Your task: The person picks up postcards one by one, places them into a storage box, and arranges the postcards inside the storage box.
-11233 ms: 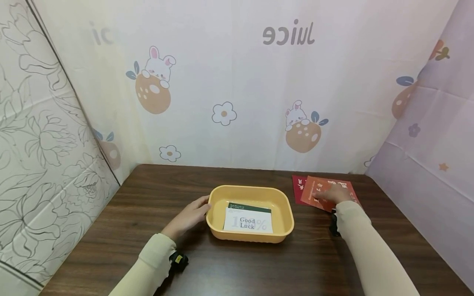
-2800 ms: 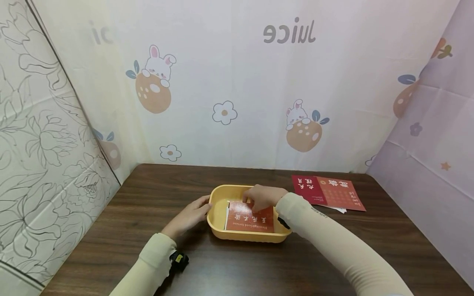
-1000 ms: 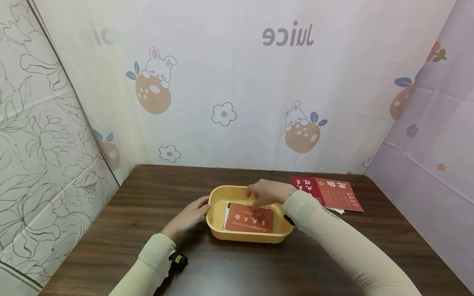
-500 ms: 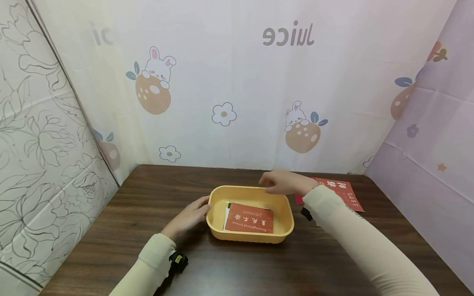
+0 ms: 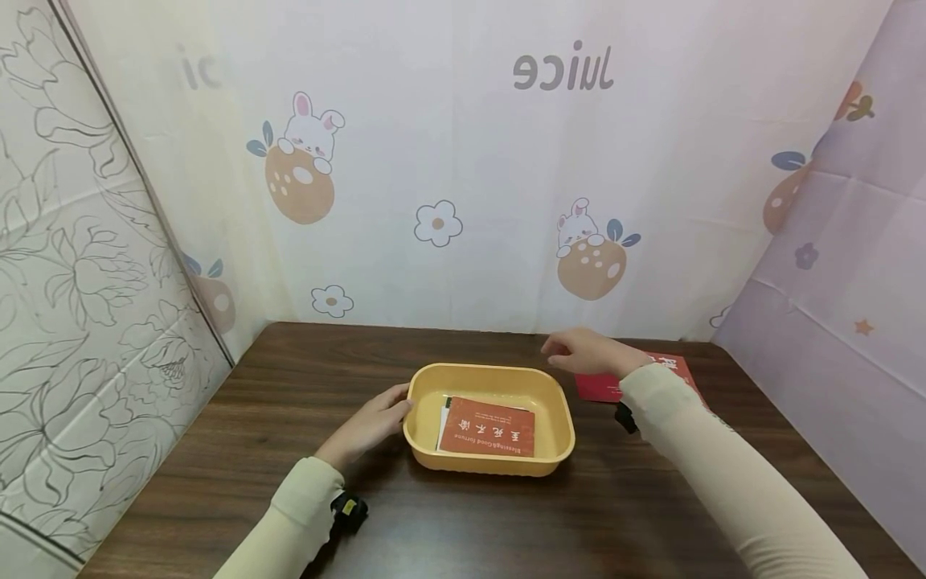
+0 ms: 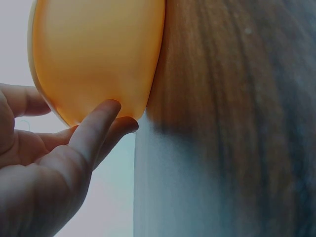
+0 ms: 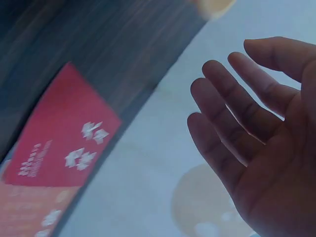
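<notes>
A yellow plastic tray [image 5: 557,442] stands mid-table with a small stack of cards in it. The top one is an orange-red greeting card [image 5: 486,430] lettered "Blessing&Good fortune"; white and dark green edges show beneath. My left hand [image 5: 369,426] rests at the tray's left end, its extended fingers [image 6: 96,131] touching the outer wall near the rim. Beyond the tray's far right corner, above the table, is my right hand [image 5: 589,352], holding nothing, its fingers loosely bent. Below and beyond it lie a crimson card [image 5: 599,389] and an orange-red card [image 5: 673,366], partly hidden by hand and sleeve.
The dark wood table [image 5: 304,362] ends at a printed curtain [image 5: 463,289] behind it. More curtain hangs close along the left and right sides. A black wrist camera [image 5: 350,511] sits under the left wrist, near the tabletop.
The orange-red card, under my right hand at the right 11.2 s ago, now covers the white "Good Luck" card. My right hand has withdrawn rightward from the tray; the left stays put.
</notes>
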### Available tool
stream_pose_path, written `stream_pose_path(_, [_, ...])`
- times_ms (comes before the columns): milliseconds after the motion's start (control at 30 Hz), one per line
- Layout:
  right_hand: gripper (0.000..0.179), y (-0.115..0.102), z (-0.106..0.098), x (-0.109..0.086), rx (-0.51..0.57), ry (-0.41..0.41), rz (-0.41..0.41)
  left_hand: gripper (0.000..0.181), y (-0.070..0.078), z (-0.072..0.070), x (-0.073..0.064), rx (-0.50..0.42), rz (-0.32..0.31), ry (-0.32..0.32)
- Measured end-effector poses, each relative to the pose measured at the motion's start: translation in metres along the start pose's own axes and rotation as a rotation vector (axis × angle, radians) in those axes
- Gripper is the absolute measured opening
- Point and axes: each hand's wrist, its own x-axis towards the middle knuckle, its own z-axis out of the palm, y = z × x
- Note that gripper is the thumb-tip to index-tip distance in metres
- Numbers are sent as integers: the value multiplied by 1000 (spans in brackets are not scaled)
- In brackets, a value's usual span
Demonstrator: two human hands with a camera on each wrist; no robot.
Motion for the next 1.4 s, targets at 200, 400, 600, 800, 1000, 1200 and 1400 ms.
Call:
stream_pose_path(200, [27,34,8,-7,50,31,85,48,-2,0,0,0,4,-4])
stream_pose_path(400, [32,62,16,-15,81,50,170,48,-2,0,0,-5,8,-1])
stream_pose_path(600, [39,74,19,-22,90,62,329,48,-2,0,1,-5,9,-5])
stream_pose_path(800, [45,79,21,-29,111,93,445,49,-2,-1,0,-9,6,-15])
stream_pose_path(1000, [48,90,26,-31,105,112,528,49,-1,-1,0,-3,2,-15])
stream_pose_path(1200, [58,99,32,-35,140,88,608,49,-1,-2,0,-4,5,-19])
stream_pose_path(1400, [62,104,36,-37,186,98,664,49,-1,-2,0,-4,3,-22])
